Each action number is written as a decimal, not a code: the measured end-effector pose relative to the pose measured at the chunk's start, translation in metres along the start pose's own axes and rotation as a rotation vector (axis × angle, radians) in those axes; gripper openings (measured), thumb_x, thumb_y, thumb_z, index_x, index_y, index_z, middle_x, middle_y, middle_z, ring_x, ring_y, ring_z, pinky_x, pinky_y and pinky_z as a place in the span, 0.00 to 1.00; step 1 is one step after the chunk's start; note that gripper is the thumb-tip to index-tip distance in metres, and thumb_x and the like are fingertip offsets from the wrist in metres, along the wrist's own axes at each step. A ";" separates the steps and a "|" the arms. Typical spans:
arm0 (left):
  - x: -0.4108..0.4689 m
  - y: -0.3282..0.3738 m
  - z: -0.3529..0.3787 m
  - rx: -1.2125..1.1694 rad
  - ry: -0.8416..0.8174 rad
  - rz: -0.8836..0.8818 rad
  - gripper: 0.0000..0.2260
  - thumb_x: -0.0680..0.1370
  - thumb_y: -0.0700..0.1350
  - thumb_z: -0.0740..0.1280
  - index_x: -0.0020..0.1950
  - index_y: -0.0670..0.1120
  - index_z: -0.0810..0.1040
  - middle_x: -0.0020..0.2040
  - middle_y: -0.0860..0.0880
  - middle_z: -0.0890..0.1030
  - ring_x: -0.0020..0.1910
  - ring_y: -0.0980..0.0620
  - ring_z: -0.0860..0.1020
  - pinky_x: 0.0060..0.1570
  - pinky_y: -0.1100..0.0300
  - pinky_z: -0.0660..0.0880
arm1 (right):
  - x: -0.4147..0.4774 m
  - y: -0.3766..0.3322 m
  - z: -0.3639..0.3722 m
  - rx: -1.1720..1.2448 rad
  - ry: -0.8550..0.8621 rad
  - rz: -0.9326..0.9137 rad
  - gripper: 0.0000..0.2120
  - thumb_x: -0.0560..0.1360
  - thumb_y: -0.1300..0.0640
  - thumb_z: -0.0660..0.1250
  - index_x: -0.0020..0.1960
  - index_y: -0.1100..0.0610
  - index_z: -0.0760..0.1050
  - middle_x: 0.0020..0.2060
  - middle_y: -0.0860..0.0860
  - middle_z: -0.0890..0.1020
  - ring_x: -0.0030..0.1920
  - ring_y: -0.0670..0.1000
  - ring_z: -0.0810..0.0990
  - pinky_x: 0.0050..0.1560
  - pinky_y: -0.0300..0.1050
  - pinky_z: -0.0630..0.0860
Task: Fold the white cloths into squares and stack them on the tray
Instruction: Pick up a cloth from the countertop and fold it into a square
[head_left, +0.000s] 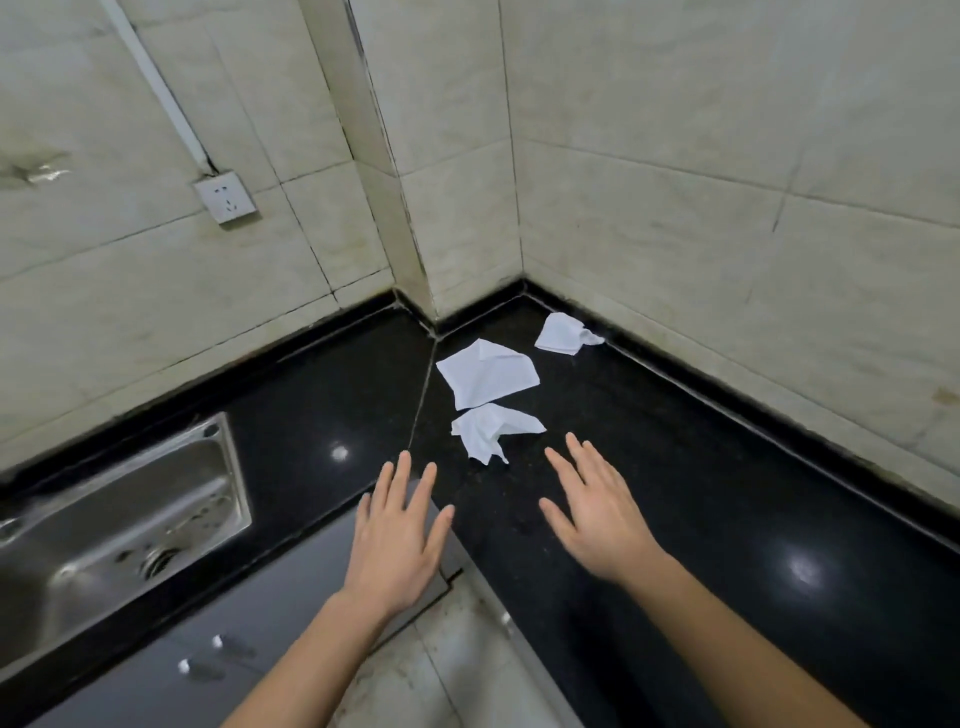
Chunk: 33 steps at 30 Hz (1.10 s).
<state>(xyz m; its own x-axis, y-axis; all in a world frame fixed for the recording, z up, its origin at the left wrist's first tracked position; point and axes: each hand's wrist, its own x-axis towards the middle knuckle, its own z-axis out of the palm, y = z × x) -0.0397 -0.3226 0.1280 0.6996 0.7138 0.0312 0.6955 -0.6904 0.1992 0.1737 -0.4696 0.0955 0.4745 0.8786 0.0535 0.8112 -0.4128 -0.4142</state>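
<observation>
Head view: left hand (397, 540) and right hand (597, 519) are held flat, fingers spread, nothing grasped. White cloths (488, 374) lie crumpled near the back corner of the countertop (675, 467); the nearest cloth (493, 431) should be smoothed flat first.

On a corner countertop (675, 467), the nearest cloth (493, 428) lies just beyond the fingertips, between the left hand (397, 535) and right hand (597, 525). A second cloth (488, 371) lies directly behind it, and a third cloth (563, 335) farther back against the right wall. A sink (104, 519) sits left of the left fingers, with a wall socket (226, 197) above it.
</observation>
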 end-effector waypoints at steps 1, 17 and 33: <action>0.018 -0.003 0.000 0.011 -0.002 0.000 0.36 0.76 0.68 0.37 0.81 0.54 0.52 0.82 0.49 0.45 0.80 0.48 0.43 0.77 0.46 0.51 | 0.016 0.002 0.000 0.001 0.002 -0.003 0.30 0.83 0.44 0.54 0.81 0.52 0.50 0.81 0.53 0.46 0.81 0.54 0.44 0.79 0.51 0.48; 0.284 -0.090 0.096 -0.034 -0.174 0.260 0.24 0.80 0.53 0.64 0.74 0.45 0.69 0.76 0.42 0.67 0.74 0.40 0.66 0.67 0.43 0.70 | 0.219 0.033 0.055 -0.110 -0.104 0.299 0.30 0.83 0.46 0.56 0.81 0.52 0.51 0.81 0.54 0.51 0.80 0.56 0.49 0.78 0.52 0.53; 0.388 -0.164 0.193 -0.109 -0.120 0.674 0.07 0.75 0.47 0.66 0.40 0.47 0.81 0.45 0.50 0.83 0.43 0.47 0.79 0.37 0.53 0.74 | 0.375 0.026 0.145 -0.463 -0.494 0.389 0.18 0.77 0.65 0.60 0.66 0.57 0.69 0.60 0.55 0.76 0.59 0.56 0.76 0.57 0.48 0.72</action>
<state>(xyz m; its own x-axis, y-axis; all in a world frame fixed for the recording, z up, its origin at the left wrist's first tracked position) 0.1494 0.0451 -0.0816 0.9910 0.1108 0.0757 0.0864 -0.9584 0.2722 0.3234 -0.1159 -0.0267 0.6348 0.6108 -0.4733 0.7295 -0.6756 0.1066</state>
